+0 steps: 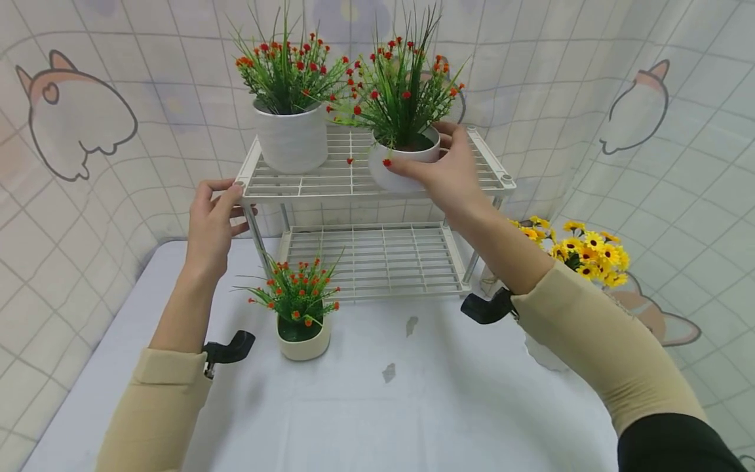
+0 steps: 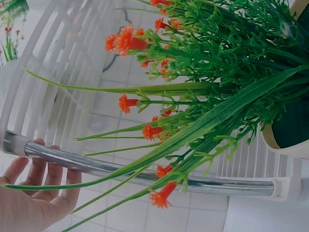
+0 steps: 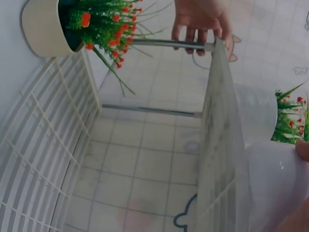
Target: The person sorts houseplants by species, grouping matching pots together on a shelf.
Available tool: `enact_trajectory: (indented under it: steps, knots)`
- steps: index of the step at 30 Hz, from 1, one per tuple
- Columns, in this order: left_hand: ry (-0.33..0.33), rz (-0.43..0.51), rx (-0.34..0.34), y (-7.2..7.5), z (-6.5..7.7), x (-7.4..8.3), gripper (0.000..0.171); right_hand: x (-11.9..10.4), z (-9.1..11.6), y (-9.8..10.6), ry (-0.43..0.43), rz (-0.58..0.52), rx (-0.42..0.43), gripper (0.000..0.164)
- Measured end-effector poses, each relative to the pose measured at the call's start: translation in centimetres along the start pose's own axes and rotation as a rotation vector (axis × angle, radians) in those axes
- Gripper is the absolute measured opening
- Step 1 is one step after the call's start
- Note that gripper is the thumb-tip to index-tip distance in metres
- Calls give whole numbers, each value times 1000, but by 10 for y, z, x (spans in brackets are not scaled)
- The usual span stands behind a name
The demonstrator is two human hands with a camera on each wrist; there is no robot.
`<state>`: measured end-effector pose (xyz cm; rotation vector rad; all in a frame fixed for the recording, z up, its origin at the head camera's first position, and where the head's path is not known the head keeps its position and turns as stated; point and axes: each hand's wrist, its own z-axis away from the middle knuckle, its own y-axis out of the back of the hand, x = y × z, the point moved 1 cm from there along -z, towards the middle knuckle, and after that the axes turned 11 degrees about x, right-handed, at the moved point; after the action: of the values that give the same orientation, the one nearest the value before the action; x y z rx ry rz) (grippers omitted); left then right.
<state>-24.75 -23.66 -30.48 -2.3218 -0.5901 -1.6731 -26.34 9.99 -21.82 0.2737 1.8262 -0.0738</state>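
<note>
A white two-tier wire rack (image 1: 330,198) stands on the table. My left hand (image 1: 212,223) holds its upper left front corner, thumb at the top and fingers about the metal post (image 2: 111,166). On the right half of the upper shelf, my right hand (image 1: 454,172) grips a round white flowerpot (image 1: 389,172) of grass and red flowers, thumb on the near side and fingers round the far side. Whether its base fully touches the shelf I cannot tell. A larger white flowerpot (image 1: 295,141) with similar flowers sits upright on the upper shelf's left.
A small cream flowerpot (image 1: 305,347) with orange-red flowers stands on the white tablecloth (image 1: 354,426), before the rack's left front. Yellow flowers (image 1: 590,255) in a white pot (image 1: 542,354) stand to the right, partly behind my right forearm. A tiled-pattern curtain (image 1: 177,118) hangs behind.
</note>
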Motion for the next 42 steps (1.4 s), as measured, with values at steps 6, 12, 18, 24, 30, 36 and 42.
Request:
enact_trajectory:
  steps: [6,12,18,24,30,36,42]
  knots:
    - [-6,-2,4,0,1,0,38,1,-13,-10,-25,58,2,93]
    - [-19,-9,6,0,1,-1,39,2,-25,-21,-21,82,-1,94]
    - [-6,-5,15,1,1,0,36,4,-34,-32,-7,103,-16,91]
    - [-5,18,8,0,0,0,36,6,-42,-39,-3,107,-12,94]
    - [-16,-2,18,-2,1,0,36,7,-47,-41,16,141,-23,93]
    - [-17,7,20,-2,2,0,35,7,-44,-37,24,202,-48,92]
    - [-13,15,20,-1,1,0,34,4,-40,-30,18,270,-57,94]
